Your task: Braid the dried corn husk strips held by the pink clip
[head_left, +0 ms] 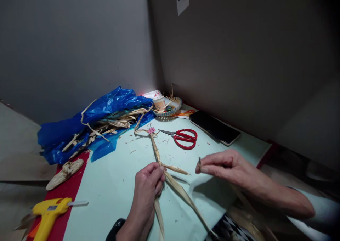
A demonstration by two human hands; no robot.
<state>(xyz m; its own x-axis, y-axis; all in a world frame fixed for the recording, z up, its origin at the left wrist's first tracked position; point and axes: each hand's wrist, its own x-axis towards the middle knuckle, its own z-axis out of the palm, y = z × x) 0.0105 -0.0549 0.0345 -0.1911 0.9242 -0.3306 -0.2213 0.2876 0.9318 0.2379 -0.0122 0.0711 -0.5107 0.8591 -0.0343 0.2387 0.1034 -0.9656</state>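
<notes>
Pinching pale dried-husk braid [155, 149] at mid-table in left hand [148, 189], fingers closed on the crossing | right hand [228, 167] nipping thin strand tip [199, 162], fingertips shut | risk: snapping brittle strand by hard pulling; loosening braid by easing pinch; dragging it off small pink binder clip [151, 130]

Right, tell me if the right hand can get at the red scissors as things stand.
Probably yes: the scissors lie on bare mat just beyond the right hand, nothing between. Its grip is pinched on a strand end, though; the left hand holds the husk braid.
</notes>
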